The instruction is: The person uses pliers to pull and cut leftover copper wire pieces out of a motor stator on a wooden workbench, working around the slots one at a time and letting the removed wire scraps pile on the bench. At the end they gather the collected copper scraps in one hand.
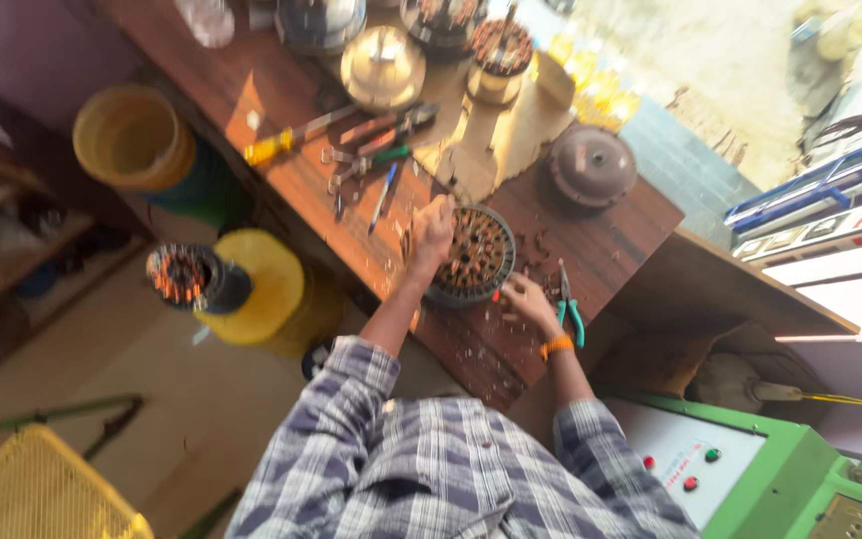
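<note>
At my right, beyond the wooden bench [591,250], I see a stack of flat long boxes [820,205], blue, white and some red. On the green machine [800,479] is a white panel [685,464] with small lettering.

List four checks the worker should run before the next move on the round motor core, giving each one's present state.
1. Left hand on the motor core: ok, it rests on the rim.
2. Right hand at the core: ok, touching its near edge.
3. Green-handled pliers within reach: ok, beside the right hand.
4. Core flat on the wooden bench: cannot tell, blurred.
</note>
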A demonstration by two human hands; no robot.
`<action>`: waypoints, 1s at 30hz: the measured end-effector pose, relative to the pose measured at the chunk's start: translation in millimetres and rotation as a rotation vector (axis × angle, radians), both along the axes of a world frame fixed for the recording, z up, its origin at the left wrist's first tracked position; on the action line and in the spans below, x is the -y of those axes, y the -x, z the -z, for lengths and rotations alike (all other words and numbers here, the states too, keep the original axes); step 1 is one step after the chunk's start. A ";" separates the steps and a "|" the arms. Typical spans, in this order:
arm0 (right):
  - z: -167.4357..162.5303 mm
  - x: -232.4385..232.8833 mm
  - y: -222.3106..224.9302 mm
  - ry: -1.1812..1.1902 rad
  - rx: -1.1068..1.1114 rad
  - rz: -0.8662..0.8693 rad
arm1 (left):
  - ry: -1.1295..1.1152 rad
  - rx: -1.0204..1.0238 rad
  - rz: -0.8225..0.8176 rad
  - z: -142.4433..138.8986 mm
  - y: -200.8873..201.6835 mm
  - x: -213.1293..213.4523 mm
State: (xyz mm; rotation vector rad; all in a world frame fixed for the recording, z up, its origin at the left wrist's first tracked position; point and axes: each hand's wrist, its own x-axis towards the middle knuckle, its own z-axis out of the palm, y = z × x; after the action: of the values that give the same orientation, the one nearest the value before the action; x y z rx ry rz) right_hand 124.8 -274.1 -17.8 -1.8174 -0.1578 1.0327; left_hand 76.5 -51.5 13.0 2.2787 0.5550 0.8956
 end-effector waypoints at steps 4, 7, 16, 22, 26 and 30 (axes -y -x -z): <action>1.3 24.3 19.0 -0.226 0.220 -0.010 | 0.402 -0.130 0.271 -13.7 -13.7 -17.5; 14.8 52.2 56.8 -0.268 -0.020 0.111 | 0.448 -0.218 0.339 -23.8 -18.3 -26.8; 33.7 108.0 131.1 -0.073 -0.181 0.386 | -0.089 -0.786 0.558 -84.7 10.8 -9.0; 41.0 124.3 123.9 0.037 0.003 0.378 | -0.228 -0.961 0.549 -82.3 11.6 14.4; 41.6 136.9 121.2 0.064 0.065 0.404 | -0.249 -0.911 0.493 -70.4 8.5 27.3; 41.5 158.7 132.7 0.060 0.083 0.416 | -0.201 -0.853 0.455 -75.9 17.1 40.6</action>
State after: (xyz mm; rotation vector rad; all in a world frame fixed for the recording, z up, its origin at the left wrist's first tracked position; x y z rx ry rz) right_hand -7.9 -432.8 -59.3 -1.8457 0.1976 0.6745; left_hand 59.4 -92.1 88.9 2.7569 0.2570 -0.2885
